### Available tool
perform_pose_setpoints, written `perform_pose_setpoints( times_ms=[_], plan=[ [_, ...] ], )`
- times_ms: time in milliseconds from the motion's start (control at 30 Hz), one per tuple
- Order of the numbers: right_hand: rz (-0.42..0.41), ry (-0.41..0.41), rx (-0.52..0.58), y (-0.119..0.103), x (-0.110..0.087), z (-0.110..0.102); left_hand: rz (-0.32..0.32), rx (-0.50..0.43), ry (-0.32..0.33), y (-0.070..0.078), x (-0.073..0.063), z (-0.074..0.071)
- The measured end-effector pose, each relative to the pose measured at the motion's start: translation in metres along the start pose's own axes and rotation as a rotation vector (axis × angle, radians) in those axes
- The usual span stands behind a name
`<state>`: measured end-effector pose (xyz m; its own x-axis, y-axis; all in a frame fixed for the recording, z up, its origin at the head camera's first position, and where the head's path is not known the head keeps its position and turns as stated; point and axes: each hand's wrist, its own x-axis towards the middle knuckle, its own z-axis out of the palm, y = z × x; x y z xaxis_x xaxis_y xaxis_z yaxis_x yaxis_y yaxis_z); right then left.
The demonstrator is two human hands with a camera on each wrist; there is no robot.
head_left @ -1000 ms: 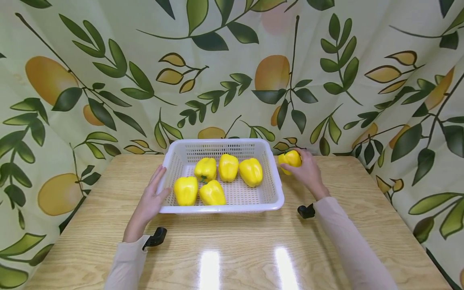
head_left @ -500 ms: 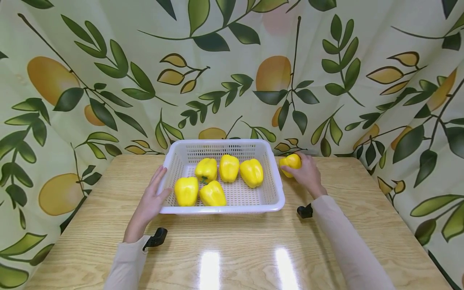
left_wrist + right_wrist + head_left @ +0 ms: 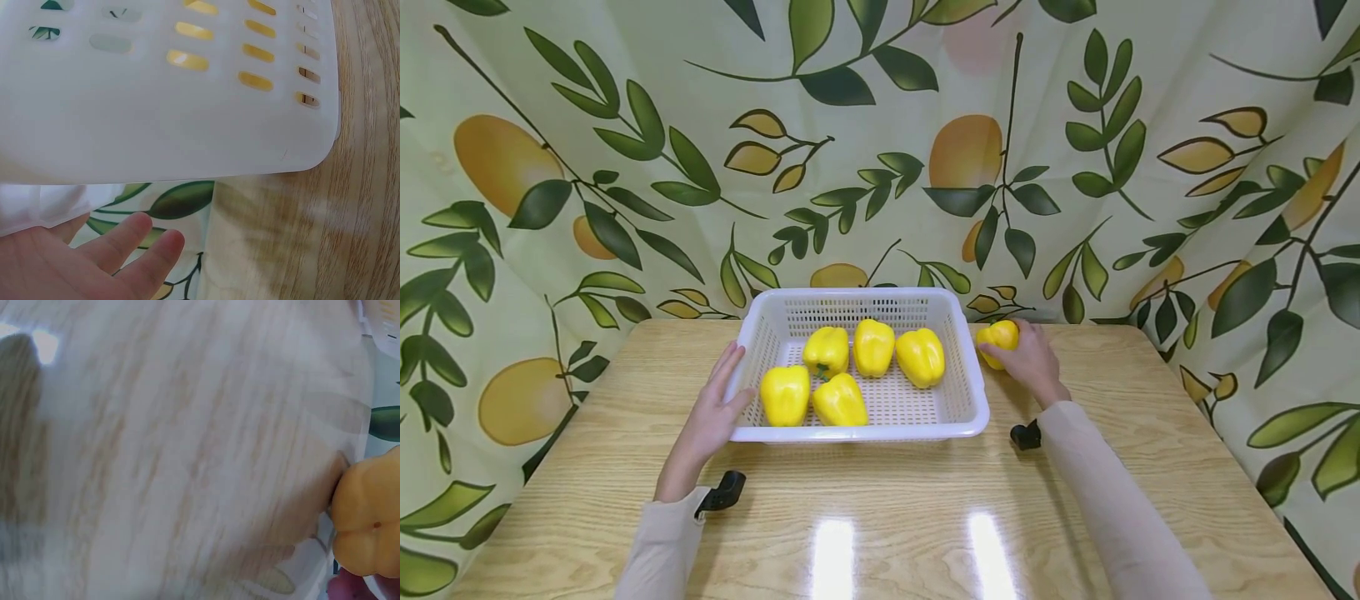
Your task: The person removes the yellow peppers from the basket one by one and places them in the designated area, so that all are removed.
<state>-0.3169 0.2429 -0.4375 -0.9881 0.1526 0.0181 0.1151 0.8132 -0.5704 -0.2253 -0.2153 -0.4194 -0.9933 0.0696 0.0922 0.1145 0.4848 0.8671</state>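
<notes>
A white slotted plastic basket (image 3: pixel 865 432) holds several yellow bell peppers (image 3: pixel 874 348). At its left side, my left hand (image 3: pixel 711 412) rests along the rim with the fingers fairly straight and the thumb over the edge. The left wrist view shows the fingers (image 3: pixel 150 262) extended below the basket's rim (image 3: pixel 187 178). To the right of the basket, my right hand (image 3: pixel 1033 358) grips another yellow bell pepper (image 3: pixel 997 340), thumb on the near side and fingers at the back. In the right wrist view this pepper (image 3: pixel 369 512) shows at the right edge, with most of the hand out of frame.
The light wooden table (image 3: pixel 880 500) reaches back to a curtain (image 3: pixel 865 183) printed with leaves and fruit. Dark wrist cameras stick out inward from the left cuff (image 3: pixel 722 492) and the right cuff (image 3: pixel 1026 435).
The right hand with its bell pepper has come down slightly and a little toward me, and the pepper has turned in the fingers. The left hand and basket stay put.
</notes>
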Motion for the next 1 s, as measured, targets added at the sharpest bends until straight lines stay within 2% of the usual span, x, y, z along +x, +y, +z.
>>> perform_pose_setpoints(
  times_ms=[600,1000],
  plan=[
    [0.03,-0.187,0.169,0.015,-0.005,-0.015,0.001,-0.009,0.001,-0.001,0.001,-0.001],
    [0.029,-0.129,0.209,0.028,-0.005,-0.014,-0.001,-0.003,-0.006,0.003,-0.002,-0.003]
  ],
)
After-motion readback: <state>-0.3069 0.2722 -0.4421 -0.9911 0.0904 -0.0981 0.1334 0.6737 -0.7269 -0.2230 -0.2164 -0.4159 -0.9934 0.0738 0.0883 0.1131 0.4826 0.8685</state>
